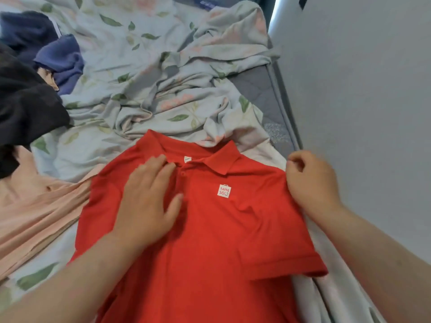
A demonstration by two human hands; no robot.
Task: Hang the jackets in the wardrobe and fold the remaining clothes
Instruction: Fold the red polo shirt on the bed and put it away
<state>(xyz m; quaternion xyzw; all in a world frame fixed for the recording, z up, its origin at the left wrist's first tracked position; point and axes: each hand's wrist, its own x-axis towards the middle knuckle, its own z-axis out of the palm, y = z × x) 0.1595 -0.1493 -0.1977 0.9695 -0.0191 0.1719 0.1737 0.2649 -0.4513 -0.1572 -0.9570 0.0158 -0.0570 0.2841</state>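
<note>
- Two hands at work on one garment, set well apart from each other.
- Left hand (149, 201): flat, fingers spread, pressing the chest of the red polo shirt (210, 229) just beside the collar (224, 159) and button placket.
- Right hand (310, 180): fingers curled at the shirt's far shoulder edge, apparently pinching the seam; the pinch itself is hidden beneath the knuckles, so this is a judgement.
- Red polo shirt: face up on the bed, white logo patch (224, 190) showing, one short sleeve (286, 259) spread toward the wall (373, 113).
- Risk, judged: the rumpled floral sheet (144, 94) beneath gives an uneven base; a fold made here may crease or go crooked.
- Risk, judged: if the right hand pulls the shoulder across while the left presses lightly, the whole shirt could slide and bunch at the collar.
- Pink garment (35, 213): touching the shirt's near side, partly under it; it may drag along with a fold.
- Dark garments (25, 103) and blue garment (63, 59): heaped at the far left, not yet folded.
- Wardrobe: not in view.
</note>
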